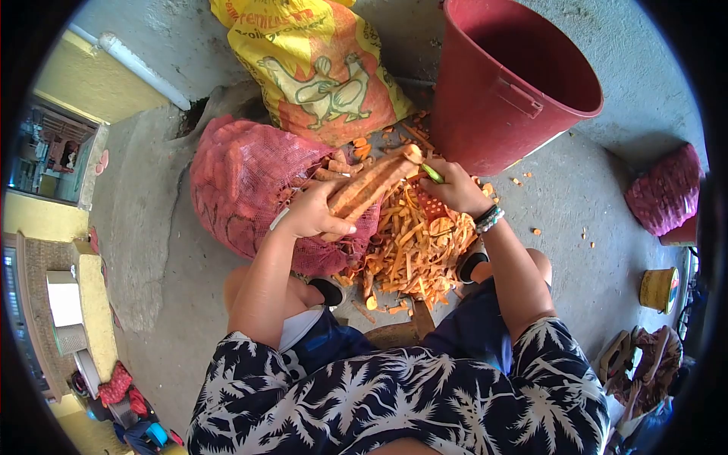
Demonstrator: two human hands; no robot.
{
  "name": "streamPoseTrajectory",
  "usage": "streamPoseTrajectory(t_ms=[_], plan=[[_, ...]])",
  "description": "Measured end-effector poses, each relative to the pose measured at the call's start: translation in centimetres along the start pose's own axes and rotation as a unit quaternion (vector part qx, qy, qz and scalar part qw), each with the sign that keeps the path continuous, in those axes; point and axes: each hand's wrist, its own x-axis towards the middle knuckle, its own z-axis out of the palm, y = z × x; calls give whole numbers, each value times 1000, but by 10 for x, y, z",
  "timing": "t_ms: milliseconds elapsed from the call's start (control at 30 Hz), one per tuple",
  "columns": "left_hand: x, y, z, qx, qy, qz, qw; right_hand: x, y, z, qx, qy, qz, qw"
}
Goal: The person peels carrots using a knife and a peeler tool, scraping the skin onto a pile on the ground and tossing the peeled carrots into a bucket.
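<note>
My left hand (312, 208) is wrapped round the lower end of a thick, partly peeled carrot (371, 184), with darker strips of skin still on its side. The carrot tilts up to the right, its pale tip near my right hand (458, 188). That hand is closed round the green handle of a peeler (433, 174); its blade is too small to make out against the carrot tip. Beneath both hands lies a heap of orange peelings (413, 250). Left of it, a pink mesh sack (239, 178) bulges with carrots, some spilling at its opening.
A tall red bin (485, 98) stands ahead on the right, beside a yellow-and-red printed feed sack (318, 68). Further right are a purple mesh sack (666, 189) and a yellow bucket (658, 290). Carrot scraps dot the concrete floor (546, 205).
</note>
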Motion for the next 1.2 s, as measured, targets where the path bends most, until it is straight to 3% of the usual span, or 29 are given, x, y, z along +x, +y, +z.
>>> streamPoseTrajectory(t_ms=[100, 167, 200, 233, 300, 367, 400, 433, 467, 500, 567, 600, 667, 800, 1067, 1100, 1167, 1200], plan=[[3, 5, 11, 15, 20, 38, 999, 2, 4, 6, 51, 4, 4, 999], [2, 24, 13, 175, 29, 73, 981, 9, 18, 10, -5, 28, 204, 979], [2, 34, 16, 214, 0, 83, 973, 15, 60, 22, -151, -18, 199, 968], [4, 28, 21, 155, -2, 105, 982, 15, 79, 29, -262, -105, 178, 943], [4, 20, 31, 35, 104, 60, 992, 8, 50, 35, -198, -126, 226, 946], [20, -1, 26, -233, 108, -11, 966, 7, 45, 40, -180, -119, 195, 957], [23, -5, 20, -408, 70, -41, 909, 8, 38, 37, -159, -51, 172, 971], [25, -7, 15, -469, 90, -61, 877, 10, 31, 31, -136, 19, 148, 979], [27, -3, 17, -504, 119, -44, 855, 11, 25, 23, 5, 92, 168, 982], [30, 0, 20, -538, 146, -26, 830, 13, 19, 15, 23, 151, 131, 980], [34, -2, 25, -530, 179, -34, 828, 19, 17, 8, 295, 217, 124, 922], [36, -3, 29, -520, 211, -44, 826, 20, 15, 8, 295, 217, 126, 922], [40, -2, 38, -501, 219, -58, 835, 23, 5, 12, 436, 221, 76, 869], [50, -6, 51, -475, 212, -74, 851, 17, -40, 25, 386, 182, 37, 904], [46, -4, 67, -416, 173, -107, 886, 21, -36, 11, 380, 167, 21, 910], [41, -4, 68, -415, 171, -108, 887, 28, -18, 2, 321, 223, 40, 919], [27, -2, 69, -492, 22, -102, 864, 36, 18, -27, 347, 369, 57, 860], [26, -7, 69, -509, 19, -105, 854, 41, 32, -33, 348, 461, 56, 814]])
